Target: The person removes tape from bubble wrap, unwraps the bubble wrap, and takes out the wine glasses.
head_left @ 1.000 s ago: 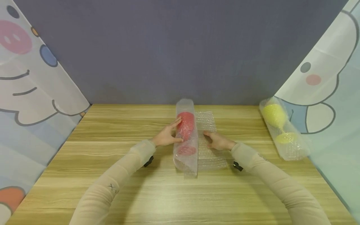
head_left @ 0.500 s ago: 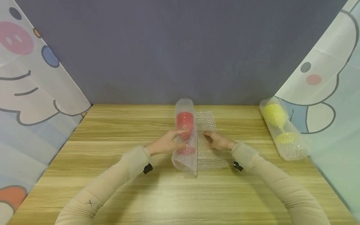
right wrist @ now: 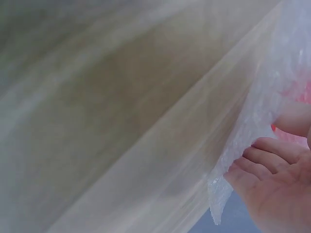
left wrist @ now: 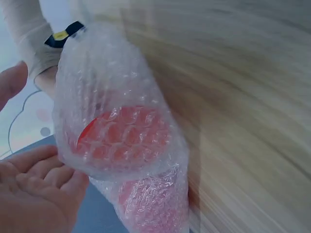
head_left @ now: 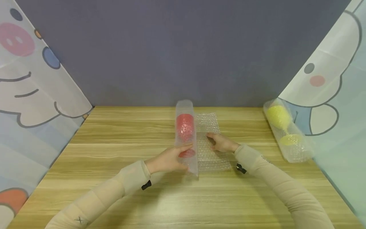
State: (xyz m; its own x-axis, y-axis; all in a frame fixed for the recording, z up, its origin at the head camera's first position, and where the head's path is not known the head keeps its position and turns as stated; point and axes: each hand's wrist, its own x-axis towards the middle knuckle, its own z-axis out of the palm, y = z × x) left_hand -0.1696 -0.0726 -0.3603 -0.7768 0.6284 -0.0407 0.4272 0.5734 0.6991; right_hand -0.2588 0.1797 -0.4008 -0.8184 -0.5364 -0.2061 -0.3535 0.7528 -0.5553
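A red goblet (head_left: pixel 185 124) lies rolled up in clear bubble wrap (head_left: pixel 184 106), with its round base (left wrist: pixel 126 138) toward the near end. My left hand (head_left: pixel 168 160) is at the near end of this roll, thumb and fingers apart. In the left wrist view its fingertips touch the wrap's edge, and the palm holds nothing. A loose flap of bubble wrap (head_left: pixel 210 162) spreads flat to the right of the roll. On that flap rests my right hand (head_left: pixel 222 143). In the right wrist view its fingers (right wrist: pixel 262 160) lie extended along the wrap.
A yellow goblet (head_left: pixel 279 117) in its own bubble wrap lies at the table's right edge. The wooden table (head_left: pixel 120 133) meets a dark grey wall (head_left: pixel 183 54) at the back. Printed cloth panels (head_left: pixel 323 63) stand on both sides.
My left hand has slid from the goblet's bowl down toward the near end of the roll. The roll has shifted slightly left. My right hand stays in place.
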